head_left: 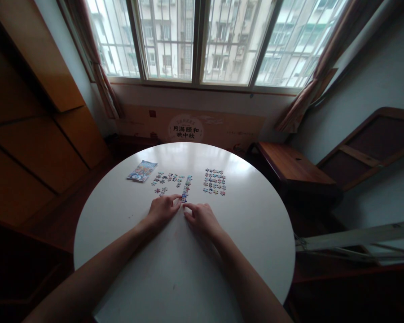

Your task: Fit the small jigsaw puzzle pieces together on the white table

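Note:
A narrow strip of joined jigsaw puzzle pieces [186, 188] lies on the white round table, running away from me. My left hand [164, 209] is at the strip's near left corner, its index finger and thumb closed in against the edge. Just below the near end, my right hand [202, 216] rests on the table with its index finger stretched to the strip and the other fingers loosely bent. Loose puzzle pieces [161, 179] are scattered left of the strip. To its right, more pieces [215, 183] lie in neat rows.
A colourful picture sheet [143, 171] lies at the far left of the white table [256, 215]. Beyond the table are a barred window and a wooden bench [289, 161] at the right. Orange cabinets [77, 139] stand on the left.

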Motion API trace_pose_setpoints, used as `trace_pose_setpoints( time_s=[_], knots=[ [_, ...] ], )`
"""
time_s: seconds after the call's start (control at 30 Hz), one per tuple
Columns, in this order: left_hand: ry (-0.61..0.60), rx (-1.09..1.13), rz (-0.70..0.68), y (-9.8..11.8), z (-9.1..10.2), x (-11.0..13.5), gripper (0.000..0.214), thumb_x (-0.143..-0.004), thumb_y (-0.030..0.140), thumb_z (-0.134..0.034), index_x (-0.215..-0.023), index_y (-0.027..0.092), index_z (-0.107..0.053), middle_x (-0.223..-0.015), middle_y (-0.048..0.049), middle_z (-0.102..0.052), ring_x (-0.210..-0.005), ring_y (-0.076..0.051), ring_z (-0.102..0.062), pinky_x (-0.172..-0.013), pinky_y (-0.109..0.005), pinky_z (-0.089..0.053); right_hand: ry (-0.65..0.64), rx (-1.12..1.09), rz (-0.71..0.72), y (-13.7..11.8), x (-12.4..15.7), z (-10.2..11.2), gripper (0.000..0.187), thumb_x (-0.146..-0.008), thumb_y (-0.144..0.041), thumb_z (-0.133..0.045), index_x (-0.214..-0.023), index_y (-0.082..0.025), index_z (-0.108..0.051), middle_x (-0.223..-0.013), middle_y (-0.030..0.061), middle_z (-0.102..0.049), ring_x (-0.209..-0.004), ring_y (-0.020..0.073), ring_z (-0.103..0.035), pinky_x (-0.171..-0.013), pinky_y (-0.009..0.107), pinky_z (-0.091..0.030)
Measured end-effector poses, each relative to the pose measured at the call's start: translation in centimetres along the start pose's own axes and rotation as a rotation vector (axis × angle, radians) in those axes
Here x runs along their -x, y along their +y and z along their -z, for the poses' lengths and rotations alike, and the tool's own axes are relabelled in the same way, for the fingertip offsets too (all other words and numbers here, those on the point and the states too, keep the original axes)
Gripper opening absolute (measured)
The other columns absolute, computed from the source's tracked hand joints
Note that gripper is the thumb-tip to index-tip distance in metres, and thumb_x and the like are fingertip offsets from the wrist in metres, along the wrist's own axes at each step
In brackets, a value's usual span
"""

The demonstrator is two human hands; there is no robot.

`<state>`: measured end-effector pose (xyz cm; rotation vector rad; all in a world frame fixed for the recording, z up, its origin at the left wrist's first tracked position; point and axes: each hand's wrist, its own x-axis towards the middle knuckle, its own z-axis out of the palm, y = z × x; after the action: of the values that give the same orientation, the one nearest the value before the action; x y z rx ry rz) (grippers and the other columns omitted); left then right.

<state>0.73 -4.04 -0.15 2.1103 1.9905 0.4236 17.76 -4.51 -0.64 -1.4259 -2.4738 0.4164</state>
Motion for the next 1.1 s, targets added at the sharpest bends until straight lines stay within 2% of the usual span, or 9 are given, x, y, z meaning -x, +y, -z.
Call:
trace_pose_setpoints(
  time_s=[0.3, 0.4, 0.5, 0.6, 0.83, 1.1],
  knots=[
    [0.000, -0.005, -0.006, -0.03, 0.00, -0.05, 0.035, -0.086, 0.041, -0.049, -0.117, 0.031, -0.064, -0.087, -0.0023, -0.072, -0.081, -0.018, -0.065, -0.070, -0.024, -0.042, -0.012, 0.004, -0.010, -0.19, 0.10, 0.44, 0.031, -0.090, -0.031, -0.048, -0.117, -0.028, -0.062, -0.085, 0.0034, -0.072, -0.084, 0.0170, -0.064, -0.078, 0.026, -0.033],
    [0.008, -0.012, -0.022, -0.19, -0.14, -0.12, 0.035, -0.087, 0.041, -0.048, -0.116, 0.032, -0.064, -0.085, -0.0016, -0.072, -0.078, -0.017, -0.065, -0.068, -0.024, -0.042, 0.002, -0.012, -0.002, -0.09, 0.00, 0.20, 0.025, -0.091, -0.031, -0.046, -0.102, -0.026, -0.068, -0.079, 0.0026, -0.072, -0.078, 0.0160, -0.064, -0.073, 0.024, -0.033],
    [0.021, -0.017, -0.031, -0.31, -0.28, -0.17, 0.035, -0.087, 0.042, -0.047, -0.115, 0.033, -0.065, -0.082, -0.0011, -0.072, -0.075, -0.017, -0.065, -0.066, -0.024, -0.042, 0.047, -0.015, -0.041, -0.01, -0.06, -0.15, 0.027, -0.092, -0.032, -0.043, -0.090, -0.023, -0.068, -0.077, 0.0027, -0.072, -0.075, 0.0151, -0.064, -0.068, 0.023, -0.032],
    [0.021, -0.016, -0.032, -0.30, -0.31, -0.17, 0.035, -0.087, 0.042, -0.047, -0.116, 0.033, -0.064, -0.080, -0.0010, -0.072, -0.074, -0.017, -0.065, -0.066, -0.024, -0.041, 0.074, -0.004, -0.073, -0.03, -0.04, -0.29, 0.028, -0.093, -0.033, -0.042, -0.090, -0.022, -0.068, -0.078, 0.0036, -0.072, -0.075, 0.0152, -0.064, -0.067, 0.023, -0.032],
    [0.009, 0.001, -0.014, -0.12, -0.13, -0.04, 0.035, -0.087, 0.042, -0.048, -0.117, 0.032, -0.064, -0.081, -0.0015, -0.072, -0.078, -0.017, -0.065, -0.069, -0.024, -0.042, 0.015, -0.024, -0.071, -0.07, -0.04, 0.06, 0.022, -0.091, -0.031, -0.047, -0.092, -0.021, -0.066, -0.079, 0.0029, -0.072, -0.075, 0.0147, -0.064, -0.066, 0.023, -0.031],
    [-0.005, 0.010, 0.012, 0.18, 0.20, 0.02, 0.035, -0.087, 0.041, -0.049, -0.116, 0.032, -0.064, -0.083, -0.0021, -0.072, -0.082, -0.018, -0.065, -0.073, -0.025, -0.043, 0.024, -0.025, -0.056, 0.04, -0.01, 0.04, 0.022, -0.091, -0.031, -0.047, -0.088, -0.021, -0.066, -0.078, 0.0026, -0.071, -0.073, 0.0144, -0.062, -0.065, 0.022, -0.031]
  ],
)
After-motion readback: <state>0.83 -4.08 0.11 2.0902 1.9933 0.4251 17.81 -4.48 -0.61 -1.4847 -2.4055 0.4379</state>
